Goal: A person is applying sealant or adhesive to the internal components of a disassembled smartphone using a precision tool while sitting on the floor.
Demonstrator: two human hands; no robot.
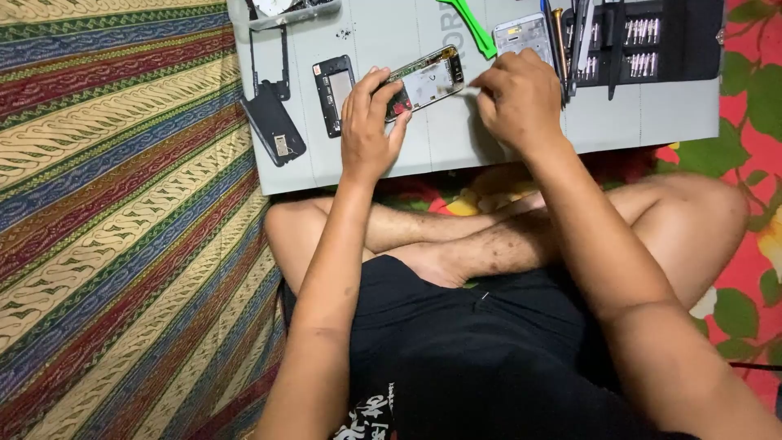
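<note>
Left hand (368, 130): fingers wrapped round one end of the opened, frameless phone body (425, 80), tilting it above the grey work mat (635, 122).
Right hand (517, 96): pinched shut at the phone's other end; what it holds, cannot tell.

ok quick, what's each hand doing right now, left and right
Left hand: closed on the opened phone, tilting it above the grey mat.
Right hand: closed at the phone's edge; what it holds cannot be told.

Grey work mat (619, 122), laid on patterned fabric. Along its left edge are set a black phone back cover (274, 126), a thin black frame (269, 61) and a black inner panel (334, 94). At the far right corner a black screwdriver bit case (652, 41) is placed; beside it, a green pry tool (472, 28) and a silver phone part (521, 34).
</note>
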